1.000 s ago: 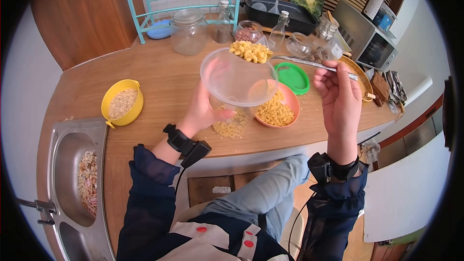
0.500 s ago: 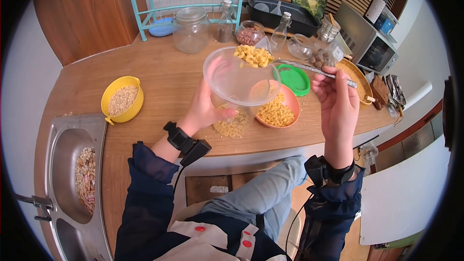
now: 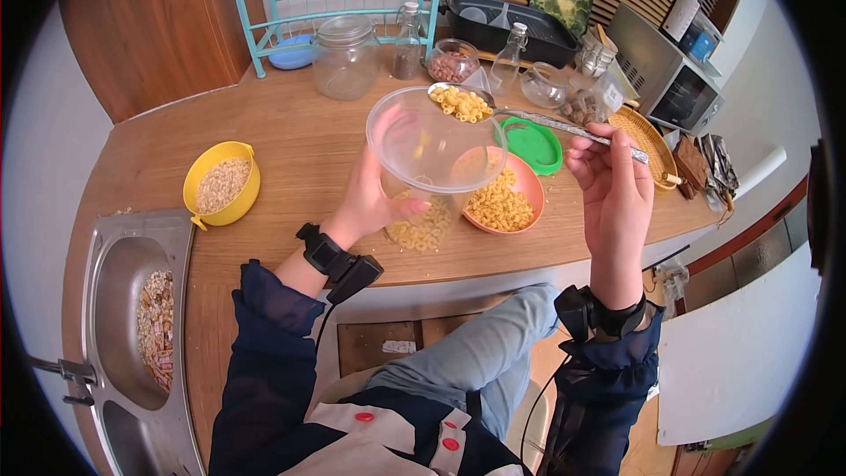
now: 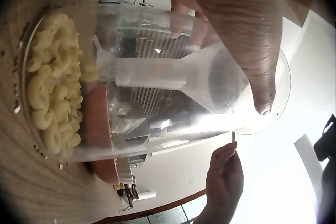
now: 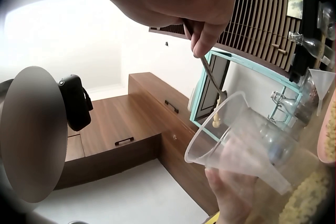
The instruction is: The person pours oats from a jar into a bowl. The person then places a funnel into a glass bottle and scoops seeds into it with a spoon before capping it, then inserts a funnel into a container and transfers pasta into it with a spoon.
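Observation:
My left hand point(image 3: 366, 203) grips a clear jar point(image 4: 100, 150) around its upper part, with macaroni point(image 4: 55, 85) at the bottom. A translucent funnel point(image 3: 438, 154) sits in the mouth, its spout point(image 4: 149, 71) pointing down inside. From the right, my right hand point(image 3: 614, 185) pinches the handle of a metal spoon point(image 3: 551, 121). The spoon's bowl is over the funnel's far rim, holding macaroni point(image 3: 461, 104); a few pieces show inside the funnel. Beside the jar, a pink bowl point(image 3: 535, 185) holds more macaroni point(image 3: 500, 204).
A green lid point(image 3: 533, 145) lies behind the pink bowl. On the left are a yellow bowl point(image 3: 249, 191) of pale flakes and a sink point(image 3: 113, 300). Along the back stand a large glass jar point(image 3: 346, 62), bottles, a turquoise rack point(image 3: 242, 4) and a black pan point(image 3: 546, 48).
The macaroni heap on the spoon has shrunk, baring part of the metal bowl, and pieces have dropped into the funnel. My right hand has moved slightly left since the earliest frame; my left hand is nearly still.

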{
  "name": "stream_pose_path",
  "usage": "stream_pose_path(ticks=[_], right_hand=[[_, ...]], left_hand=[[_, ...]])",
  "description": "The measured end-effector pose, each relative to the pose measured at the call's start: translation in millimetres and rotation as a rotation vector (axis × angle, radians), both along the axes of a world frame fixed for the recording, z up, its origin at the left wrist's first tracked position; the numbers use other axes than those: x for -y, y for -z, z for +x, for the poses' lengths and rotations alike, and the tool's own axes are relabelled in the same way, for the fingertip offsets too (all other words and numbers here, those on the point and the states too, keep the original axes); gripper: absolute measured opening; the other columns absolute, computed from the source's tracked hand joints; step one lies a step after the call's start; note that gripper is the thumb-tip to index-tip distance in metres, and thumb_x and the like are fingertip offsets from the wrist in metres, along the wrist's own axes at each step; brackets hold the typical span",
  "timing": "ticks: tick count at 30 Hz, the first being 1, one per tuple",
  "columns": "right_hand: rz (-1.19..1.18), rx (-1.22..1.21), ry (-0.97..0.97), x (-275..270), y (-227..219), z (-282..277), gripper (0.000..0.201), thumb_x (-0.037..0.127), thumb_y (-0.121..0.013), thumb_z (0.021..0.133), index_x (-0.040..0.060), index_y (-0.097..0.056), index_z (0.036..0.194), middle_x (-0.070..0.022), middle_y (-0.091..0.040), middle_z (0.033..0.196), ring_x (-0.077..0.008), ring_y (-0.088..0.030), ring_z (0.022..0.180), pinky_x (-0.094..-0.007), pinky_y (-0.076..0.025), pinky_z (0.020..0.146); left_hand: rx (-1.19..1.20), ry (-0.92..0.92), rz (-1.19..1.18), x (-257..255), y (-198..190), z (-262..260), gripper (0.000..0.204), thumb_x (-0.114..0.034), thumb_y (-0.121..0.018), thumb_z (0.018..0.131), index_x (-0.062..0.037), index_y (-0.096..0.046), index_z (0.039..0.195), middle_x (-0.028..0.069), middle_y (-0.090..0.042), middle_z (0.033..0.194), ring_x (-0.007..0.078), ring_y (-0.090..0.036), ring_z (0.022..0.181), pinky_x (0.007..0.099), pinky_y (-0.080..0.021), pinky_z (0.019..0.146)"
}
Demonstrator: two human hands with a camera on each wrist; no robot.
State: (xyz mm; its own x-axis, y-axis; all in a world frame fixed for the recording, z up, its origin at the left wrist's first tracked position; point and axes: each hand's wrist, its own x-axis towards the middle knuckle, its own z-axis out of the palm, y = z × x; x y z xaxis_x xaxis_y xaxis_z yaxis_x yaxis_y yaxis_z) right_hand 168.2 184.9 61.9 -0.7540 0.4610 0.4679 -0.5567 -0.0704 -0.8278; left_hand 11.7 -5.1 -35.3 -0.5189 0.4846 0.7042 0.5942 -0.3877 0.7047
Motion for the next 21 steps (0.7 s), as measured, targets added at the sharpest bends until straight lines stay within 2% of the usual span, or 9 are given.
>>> stream_pose_path(ticks=[21], right_hand=[[0.014,-0.007,-0.008,3.0,-1.1,1.2,0.032,0.021,-0.037,0.092,-0.0073,-0.049,0.100,-0.0143,-0.058,0.085,-0.0165,-0.058,0.078,-0.0250,-0.049,0.071]], left_hand=[[-0.004,-0.022,-0.025,1.2,-0.4,-0.6,0.108,-0.052,-0.073,0.056,-0.0021,-0.015,0.132,0.0182,-0.034,0.126,0.0262,-0.035,0.119,0.0377,-0.028,0.097]])
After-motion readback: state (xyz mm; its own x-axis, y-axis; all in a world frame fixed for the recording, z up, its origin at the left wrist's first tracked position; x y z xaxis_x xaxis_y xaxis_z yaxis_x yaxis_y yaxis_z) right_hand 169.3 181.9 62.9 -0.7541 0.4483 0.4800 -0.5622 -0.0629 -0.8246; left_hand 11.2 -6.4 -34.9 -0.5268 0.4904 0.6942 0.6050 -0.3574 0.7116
